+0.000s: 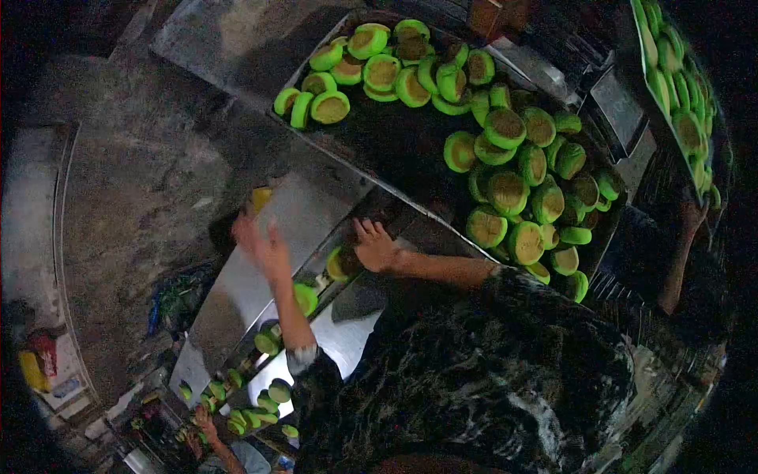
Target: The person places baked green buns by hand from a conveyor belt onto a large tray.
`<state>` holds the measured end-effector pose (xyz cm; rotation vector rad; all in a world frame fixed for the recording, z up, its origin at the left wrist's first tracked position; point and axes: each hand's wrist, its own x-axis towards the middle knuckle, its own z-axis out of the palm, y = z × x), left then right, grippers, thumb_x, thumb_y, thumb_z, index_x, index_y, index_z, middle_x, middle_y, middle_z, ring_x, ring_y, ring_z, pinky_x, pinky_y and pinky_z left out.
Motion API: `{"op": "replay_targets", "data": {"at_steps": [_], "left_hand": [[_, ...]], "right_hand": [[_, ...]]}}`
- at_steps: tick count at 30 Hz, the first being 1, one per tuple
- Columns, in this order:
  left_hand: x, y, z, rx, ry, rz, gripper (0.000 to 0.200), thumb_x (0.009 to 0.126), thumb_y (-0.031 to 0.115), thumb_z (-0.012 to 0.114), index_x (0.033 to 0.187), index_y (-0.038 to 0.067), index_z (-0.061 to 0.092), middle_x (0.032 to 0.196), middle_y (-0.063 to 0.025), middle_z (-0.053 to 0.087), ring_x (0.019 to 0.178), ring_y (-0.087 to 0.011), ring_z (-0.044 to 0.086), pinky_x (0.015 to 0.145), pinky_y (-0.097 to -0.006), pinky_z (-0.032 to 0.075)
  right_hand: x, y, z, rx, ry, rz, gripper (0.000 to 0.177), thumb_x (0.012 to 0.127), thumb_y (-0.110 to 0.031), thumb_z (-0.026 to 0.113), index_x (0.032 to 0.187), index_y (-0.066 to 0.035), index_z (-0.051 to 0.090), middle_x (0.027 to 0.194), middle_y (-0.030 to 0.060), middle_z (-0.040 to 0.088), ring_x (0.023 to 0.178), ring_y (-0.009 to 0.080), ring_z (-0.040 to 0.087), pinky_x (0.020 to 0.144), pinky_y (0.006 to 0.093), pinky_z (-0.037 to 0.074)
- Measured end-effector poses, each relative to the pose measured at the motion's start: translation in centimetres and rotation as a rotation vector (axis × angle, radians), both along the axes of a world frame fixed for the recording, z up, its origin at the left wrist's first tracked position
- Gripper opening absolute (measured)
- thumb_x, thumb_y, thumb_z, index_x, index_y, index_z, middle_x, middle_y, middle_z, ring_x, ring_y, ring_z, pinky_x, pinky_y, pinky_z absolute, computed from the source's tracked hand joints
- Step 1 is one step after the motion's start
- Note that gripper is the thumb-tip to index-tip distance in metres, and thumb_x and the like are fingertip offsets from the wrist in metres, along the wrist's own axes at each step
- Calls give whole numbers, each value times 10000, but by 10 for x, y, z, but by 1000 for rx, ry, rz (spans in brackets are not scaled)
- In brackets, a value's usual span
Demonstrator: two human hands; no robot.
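Green buns (341, 264) | likely light, soft; grip sides | left hand (264, 246) spread, seemingly empty | right hand (377, 246) open beside one, contact unclear

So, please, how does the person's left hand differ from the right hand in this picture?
The left hand is blurred; the right hand looks sharper. The left hand appears over the metal panel, while the right hand is close beside a round green piece; whether it touches is unclear. Both are bare and open, with nothing visibly held.
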<state>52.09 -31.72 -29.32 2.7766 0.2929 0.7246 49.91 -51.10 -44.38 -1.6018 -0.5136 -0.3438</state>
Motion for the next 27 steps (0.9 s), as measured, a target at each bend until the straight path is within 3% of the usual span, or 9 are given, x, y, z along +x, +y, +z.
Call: {"op": "replay_targets", "data": {"at_steps": [3,6,9,14,16,19,21,24,27], "left_hand": [[126,-82,33,163,-46,-240,498,821,270,552,1212,-19,443,1347,-192,322,1274,-376,241,1043,-493,186],[203,-113,-2,-178,-173,-372,513,795,226,574,1220,-20,426,1320,-185,350,1264,-359,268,1046,-488,183],[216,-118,-37,562,81,-234,522,766,177,585,1234,14,420,1223,-208,421,1197,-371,350,1019,-476,238],[42,-120,-10,-301,-65,-231,515,742,38,556,1237,117,438,1185,-226,441,1092,-395,410,947,-475,318],[-47,-106,-37,-138,65,-263,561,774,191,589,1285,100,376,1320,-244,318,1188,-449,297,971,-575,217],[-111,-102,-77,29,340,-153,662,800,342,573,1329,67,286,1379,-264,199,1250,-484,170,975,-627,135],[-123,-103,-74,144,497,-44,723,807,420,557,1346,56,241,1392,-278,148,1267,-498,108,967,-647,111],[-94,-104,-44,-113,593,70,795,785,470,569,1358,60,201,1364,-294,183,1271,-491,83,982,-626,112],[-31,-155,-23,-257,193,-420,821,753,323,640,1367,62,162,1345,-293,218,1228,-476,207,1001,-590,131]], "right_hand": [[99,-55,179,-1293,144,321,454,749,-168,501,1184,-40,471,1216,168,439,1191,344,356,916,528,301],[227,-98,144,-1011,-404,-539,420,795,-122,443,1215,-104,464,1220,159,421,1167,312,378,958,452,322],[283,-162,147,-1242,-106,-114,376,776,-153,520,1151,-125,510,1247,134,402,1169,314,364,970,434,310],[206,-177,172,-891,-422,50,373,720,-125,628,1078,-95,526,1144,109,494,1064,303,465,940,403,357],[140,-145,188,-688,627,519,379,734,-117,606,1100,-81,514,1097,130,523,1016,302,506,907,406,390],[69,-107,190,-561,490,534,366,787,-124,511,1150,-86,496,1146,136,510,1069,278,500,902,384,408],[44,-99,113,-965,-593,249,359,790,-122,491,1145,-67,504,1184,122,493,1089,265,487,917,385,397],[32,-135,142,-660,219,604,366,783,-128,501,1138,-38,506,1213,116,471,1120,248,462,945,394,370],[37,-170,183,-1215,-293,158,369,762,-101,505,1122,-18,506,1218,116,468,1114,227,466,927,366,387]]}}
